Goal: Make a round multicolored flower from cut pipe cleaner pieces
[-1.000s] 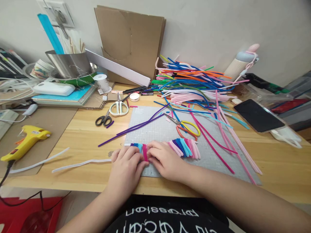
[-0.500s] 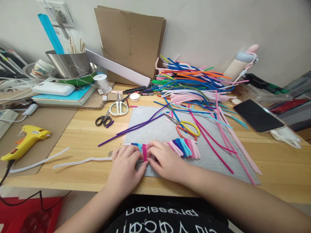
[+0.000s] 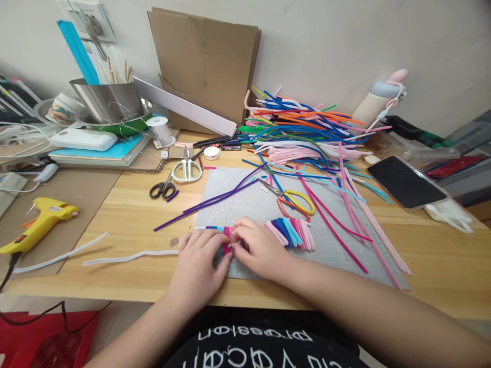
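A row of folded pipe cleaners [image 3: 294, 233] in pink, blue, light blue and purple lies on the grey cutting mat [image 3: 330, 266]. A white pipe cleaner [image 3: 132, 256] runs out to the left from under my left hand [image 3: 200, 260]. That hand is closed over the left part of the row, thumb and fingers around a magenta pipe cleaner [image 3: 227, 233]. Close against it, my right hand [image 3: 263, 250] pinches the row just right of the magenta strands. Its fingertips hide part of the row between the hands.
Open yellow-and-orange scissors [image 3: 295, 202] lie behind the right hand. Purple pipe cleaners [image 3: 207, 199] cross the mat's left edge. A yellow glue gun [image 3: 42, 222] sits at left, a phone [image 3: 406, 183] at right. Loose pipe cleaners [image 3: 303, 128] pile up at the back.
My right fingertips have shifted slightly over the magenta strands, covering more of them. Both hands stay at the same place on the row. The view has moved very slightly.
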Motion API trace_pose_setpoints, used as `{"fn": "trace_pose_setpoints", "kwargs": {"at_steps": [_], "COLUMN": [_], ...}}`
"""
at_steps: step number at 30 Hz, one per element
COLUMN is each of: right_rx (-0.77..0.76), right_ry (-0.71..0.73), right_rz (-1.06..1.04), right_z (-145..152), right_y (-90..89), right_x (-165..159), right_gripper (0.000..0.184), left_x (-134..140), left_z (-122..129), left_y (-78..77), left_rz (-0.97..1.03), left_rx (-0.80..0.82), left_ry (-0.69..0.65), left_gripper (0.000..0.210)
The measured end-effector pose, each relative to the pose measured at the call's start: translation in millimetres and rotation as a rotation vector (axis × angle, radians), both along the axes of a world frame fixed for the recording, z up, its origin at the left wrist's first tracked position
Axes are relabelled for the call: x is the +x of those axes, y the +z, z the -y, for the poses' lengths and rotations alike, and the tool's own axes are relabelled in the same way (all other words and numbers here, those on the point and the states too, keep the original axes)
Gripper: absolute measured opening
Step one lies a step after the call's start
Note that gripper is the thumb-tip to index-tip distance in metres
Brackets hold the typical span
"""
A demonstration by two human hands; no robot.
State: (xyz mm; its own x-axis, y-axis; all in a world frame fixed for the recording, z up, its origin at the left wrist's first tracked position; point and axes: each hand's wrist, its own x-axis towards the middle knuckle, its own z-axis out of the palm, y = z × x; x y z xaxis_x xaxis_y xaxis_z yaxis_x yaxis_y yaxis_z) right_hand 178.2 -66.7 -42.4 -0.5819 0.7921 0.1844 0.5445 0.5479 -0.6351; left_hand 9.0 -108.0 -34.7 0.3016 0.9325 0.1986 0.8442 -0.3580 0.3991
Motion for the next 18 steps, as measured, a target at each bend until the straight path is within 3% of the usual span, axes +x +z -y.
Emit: {"fn": "trace_pose_setpoints", "kwargs": {"at_steps": [8,18], "right_rx": [0.002,-0.026], "right_ry": [0.072,0.086], "right_rz": [0.013,0.012], "right_z": [1.6,2.1], "right_y": [3.8,5.2], "right_x": [3.8,3.1], "right_gripper": [0.004,0.005], "left_x": [-7.7,-5.9], "left_z": [0.5,0.8], "left_y": [-8.4,-4.4], "left_rz": [0.007,-0.05], "left_rx": [0.068,0.051], "left_ry": [0.023,-0.004], "left_gripper": [0.011,0.013]}}
